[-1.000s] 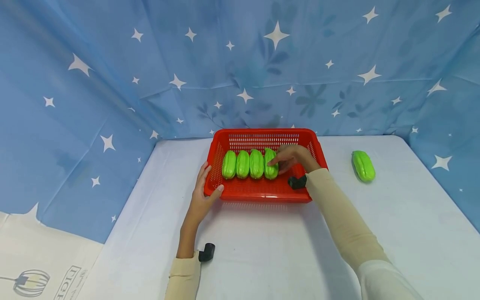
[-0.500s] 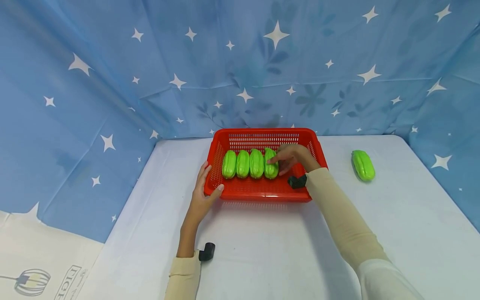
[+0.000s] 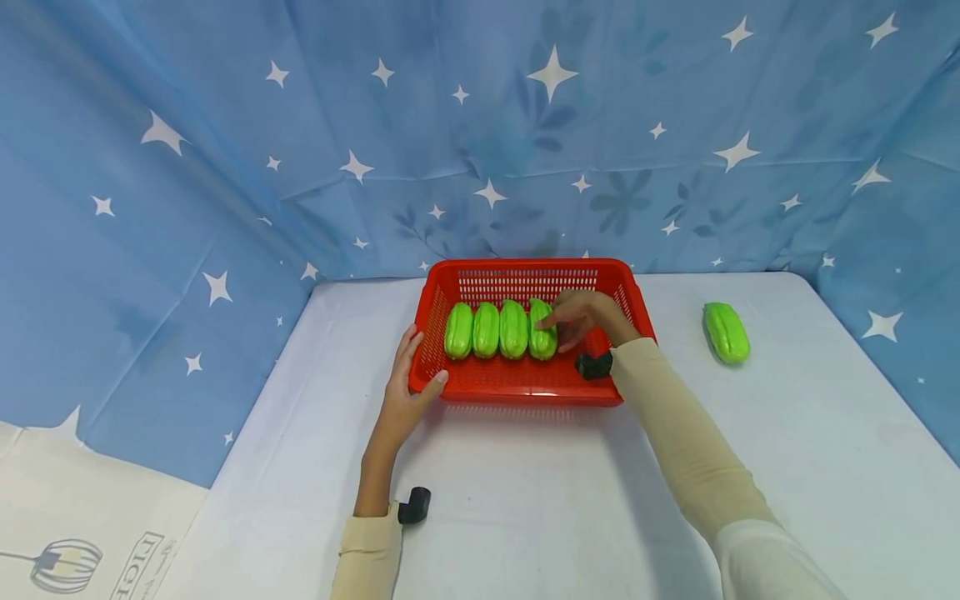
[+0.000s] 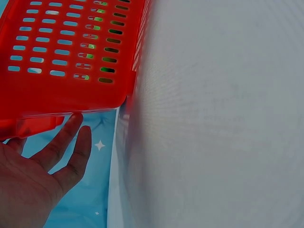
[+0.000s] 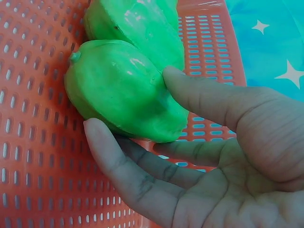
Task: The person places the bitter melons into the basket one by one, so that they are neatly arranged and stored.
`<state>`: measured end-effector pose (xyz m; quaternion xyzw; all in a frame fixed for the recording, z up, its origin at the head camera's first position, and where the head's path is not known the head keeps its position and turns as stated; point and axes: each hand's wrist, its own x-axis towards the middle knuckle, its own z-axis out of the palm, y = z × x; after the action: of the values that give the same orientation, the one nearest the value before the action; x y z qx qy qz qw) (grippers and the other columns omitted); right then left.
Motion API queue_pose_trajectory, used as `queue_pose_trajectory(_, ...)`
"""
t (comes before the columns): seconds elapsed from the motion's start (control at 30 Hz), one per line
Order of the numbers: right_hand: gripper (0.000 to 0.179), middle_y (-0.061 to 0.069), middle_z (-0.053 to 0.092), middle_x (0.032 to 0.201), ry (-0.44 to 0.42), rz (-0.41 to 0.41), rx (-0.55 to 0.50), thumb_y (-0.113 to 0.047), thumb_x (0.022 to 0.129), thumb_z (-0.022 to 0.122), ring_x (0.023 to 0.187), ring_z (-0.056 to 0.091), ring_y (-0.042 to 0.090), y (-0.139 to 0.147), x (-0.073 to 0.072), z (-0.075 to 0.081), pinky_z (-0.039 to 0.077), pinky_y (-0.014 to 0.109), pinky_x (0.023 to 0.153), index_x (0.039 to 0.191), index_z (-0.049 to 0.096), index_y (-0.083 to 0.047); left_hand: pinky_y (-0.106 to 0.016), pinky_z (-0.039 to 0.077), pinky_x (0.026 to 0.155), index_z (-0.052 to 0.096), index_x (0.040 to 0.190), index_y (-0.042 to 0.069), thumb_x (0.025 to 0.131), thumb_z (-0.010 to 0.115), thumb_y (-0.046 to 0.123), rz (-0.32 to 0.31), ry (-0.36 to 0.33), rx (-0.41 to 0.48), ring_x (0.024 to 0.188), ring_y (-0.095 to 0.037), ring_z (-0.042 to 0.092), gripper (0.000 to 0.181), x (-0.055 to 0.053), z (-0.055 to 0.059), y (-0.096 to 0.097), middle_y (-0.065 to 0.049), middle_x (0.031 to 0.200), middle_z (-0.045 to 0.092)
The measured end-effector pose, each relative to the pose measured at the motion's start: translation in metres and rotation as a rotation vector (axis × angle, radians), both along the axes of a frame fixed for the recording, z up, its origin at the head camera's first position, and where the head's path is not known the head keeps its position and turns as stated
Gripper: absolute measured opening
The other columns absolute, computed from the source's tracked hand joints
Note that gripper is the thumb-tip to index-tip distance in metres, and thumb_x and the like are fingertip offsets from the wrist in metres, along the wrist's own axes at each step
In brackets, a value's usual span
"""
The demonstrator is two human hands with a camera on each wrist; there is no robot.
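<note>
A red slotted plastic basket (image 3: 525, 392) stands on the table and holds several bright green, ridged, oblong fruits (image 3: 485, 331) side by side. My left hand (image 3: 401, 400) holds the basket's front left corner, thumb over the rim and fingers along the outer side. In the left wrist view, fingertips (image 4: 76, 118) reach the rim's underside. Inside the basket, my right hand (image 3: 579, 315) grips the rightmost green fruit (image 3: 542, 335). The right wrist view shows its thumb (image 5: 190, 92) on that fruit (image 5: 123, 88) and the other fingers curved along its side; a neighbouring fruit (image 5: 137, 23) lies against it.
Another green fruit (image 3: 727, 333) lies on the white table (image 3: 525, 500), right of the basket. Blue star-patterned curtains (image 3: 487, 125) hang behind and at both sides. Black wrist cameras (image 3: 594, 365) sit at the cuffs of the beige sleeves.
</note>
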<state>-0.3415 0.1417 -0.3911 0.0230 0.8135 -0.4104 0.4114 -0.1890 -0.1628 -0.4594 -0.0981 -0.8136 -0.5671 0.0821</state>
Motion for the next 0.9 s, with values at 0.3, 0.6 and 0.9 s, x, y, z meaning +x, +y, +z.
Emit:
queue_pose_trajectory(0.3, 0.025, 0.011, 0.049, 0.099, -0.007, -0.019, -0.003, -0.023, 0.095, 0.064, 0.079, 0.065, 0.023, -0.001, 0.0022, 0.0011, 0.06, 0.038, 0.084, 0.096, 0.045, -0.007, -0.051, 0.036, 0.113, 0.027, 0.154, 0.016, 0.092, 0.065, 0.033, -0.011, 0.017, 0.006, 0.151, -0.015, 0.015, 0.074, 0.0, -0.0006, 0.0011, 0.014, 0.163, 0.014)
queue_pose_trajectory(0.6, 0.031, 0.018, 0.052, 0.119, -0.018, -0.008, -0.01, -0.027, 0.096, 0.062, 0.102, 0.062, 0.03, 0.0047, 0.0018, 0.0012, 0.059, 0.041, 0.085, 0.11, 0.048, -0.003, -0.05, 0.036, 0.113, 0.028, 0.154, 0.017, 0.092, 0.065, 0.037, -0.002, 0.012, -0.006, 0.151, -0.014, 0.014, 0.075, 0.0013, 0.001, 0.0009, 0.015, 0.163, 0.014)
queue_pose_trajectory(0.9, 0.025, 0.018, 0.052, 0.117, -0.009, -0.027, -0.014, -0.024, 0.097, 0.061, 0.101, 0.062, 0.03, 0.0041, 0.0033, 0.0029, 0.059, 0.041, 0.086, 0.103, 0.049, -0.004, -0.051, 0.037, 0.112, 0.028, 0.154, 0.015, 0.092, 0.065, 0.036, -0.005, 0.014, 0.001, 0.151, -0.016, 0.015, 0.076, 0.0002, 0.0005, 0.0015, 0.014, 0.163, 0.014)
